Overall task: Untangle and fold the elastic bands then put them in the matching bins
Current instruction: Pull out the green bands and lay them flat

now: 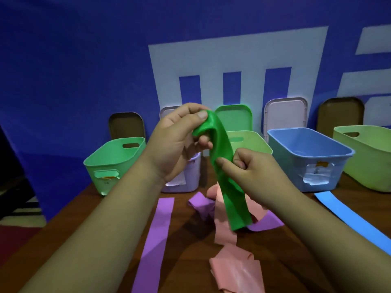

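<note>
A green elastic band (pixel 230 197) hangs above the table, held up in the air. My left hand (pixel 179 142) pinches its top end between thumb and fingers. Lower down, my right hand (pixel 249 168) grips the band's middle. Beneath it on the wooden table lie a pink band (pixel 234 265), a purple band (pixel 157 235) laid out straight with a crumpled purple piece (pixel 201 205), and a blue band (pixel 347 216) at the right. Behind stand a green bin (pixel 110 163), a lilac bin (pixel 190 176) partly hidden by my left hand, a light green bin (pixel 249 142) and a blue bin (pixel 311 159).
Another light green bin (pixel 368 153) stands at the far right. Lids lean upright against the blue backdrop behind the bins: brown (pixel 127 125), green (pixel 234 117), pale pink (pixel 285 115), brown (pixel 340 115). The table's left edge (pixel 63 210) runs diagonally.
</note>
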Available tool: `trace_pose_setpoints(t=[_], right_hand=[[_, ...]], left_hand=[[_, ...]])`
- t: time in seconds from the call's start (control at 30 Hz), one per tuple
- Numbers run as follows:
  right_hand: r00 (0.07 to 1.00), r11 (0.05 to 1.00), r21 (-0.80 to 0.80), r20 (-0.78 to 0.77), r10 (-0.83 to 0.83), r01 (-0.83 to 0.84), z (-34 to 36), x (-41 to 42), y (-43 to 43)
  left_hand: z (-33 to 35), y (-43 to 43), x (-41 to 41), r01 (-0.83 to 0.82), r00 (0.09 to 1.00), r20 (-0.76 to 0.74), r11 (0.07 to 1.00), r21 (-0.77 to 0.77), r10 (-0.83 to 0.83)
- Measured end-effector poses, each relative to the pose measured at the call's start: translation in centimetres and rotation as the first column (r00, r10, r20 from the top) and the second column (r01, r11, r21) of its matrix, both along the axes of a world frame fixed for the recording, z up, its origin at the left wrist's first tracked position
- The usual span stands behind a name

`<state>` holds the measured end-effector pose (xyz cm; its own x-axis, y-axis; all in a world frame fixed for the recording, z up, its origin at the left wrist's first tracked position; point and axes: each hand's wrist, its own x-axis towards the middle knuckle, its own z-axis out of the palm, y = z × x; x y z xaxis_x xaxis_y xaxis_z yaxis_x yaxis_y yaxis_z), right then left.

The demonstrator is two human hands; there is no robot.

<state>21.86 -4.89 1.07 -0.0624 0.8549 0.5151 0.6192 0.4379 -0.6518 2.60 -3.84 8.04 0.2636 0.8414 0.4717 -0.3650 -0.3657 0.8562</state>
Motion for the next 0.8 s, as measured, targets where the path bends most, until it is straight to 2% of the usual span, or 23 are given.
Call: trace_pose_setpoints(t=[0.13, 0.27, 0.33, 0.47, 0.57, 0.63, 0.7, 0.73, 0.8], right_hand=[[0.998, 0.996, 0.065, 0.037, -0.058, 0.055, 1.8, -0.6, 0.2], [0.998, 0.998, -0.003, -0.029, -0.063, 0.063, 3.0, -1.1, 0.6], [0.999, 0.999, -0.004, -0.012, -0.046, 0.046, 3.2, -1.3, 0.8], [0.987, 0.997, -0.029, 0.138, 0.080, -0.077, 3.4, -1.3, 0.4], [0.972, 0.962, -0.160, 0.037, 0.231, -0.223, 3.0, -1.5, -0.7], [0.956, 0.919, -0.264, -0.087, 0.281, -0.294, 2.6, -1.7, -1.2], [0.944, 0.879, -0.349, -0.176, 0.278, -0.324, 1.5, -2.0, -1.1], [0.945, 0.860, -0.400, -0.208, 0.252, -0.318, 0.6, -2.3, -0.9], [0.943, 0.783, -0.538, -0.274, 0.188, -0.312, -1.7, -2.8, -0.3]], left_hand=[[2.3, 0.1, -0.2, -0.012, 0.998, 0.057, 0.999, 0.034, 0.010], [4.2, 0.6, -0.8, -0.012, 0.997, 0.074, 0.998, 0.058, 0.008], [4.7, 0.6, -1.1, -0.026, 0.998, 0.057, 0.998, 0.055, 0.022], [5.0, 0.6, -1.6, -0.068, 0.997, -0.029, 0.995, 0.068, 0.070], [4.5, 1.5, -2.3, -0.165, 0.979, -0.104, 0.979, 0.118, 0.177], [3.4, 2.5, -2.8, -0.273, 0.884, -0.306, 0.921, 0.277, 0.354], [1.2, 3.7, -3.1, -0.281, 0.695, -0.537, 0.868, 0.410, 0.478], [-0.3, 4.3, -3.2, -0.252, 0.618, -0.632, 0.880, 0.403, 0.467], [-4.0, 5.4, -3.4, -0.174, 0.544, -0.763, 0.937, 0.304, 0.348]])
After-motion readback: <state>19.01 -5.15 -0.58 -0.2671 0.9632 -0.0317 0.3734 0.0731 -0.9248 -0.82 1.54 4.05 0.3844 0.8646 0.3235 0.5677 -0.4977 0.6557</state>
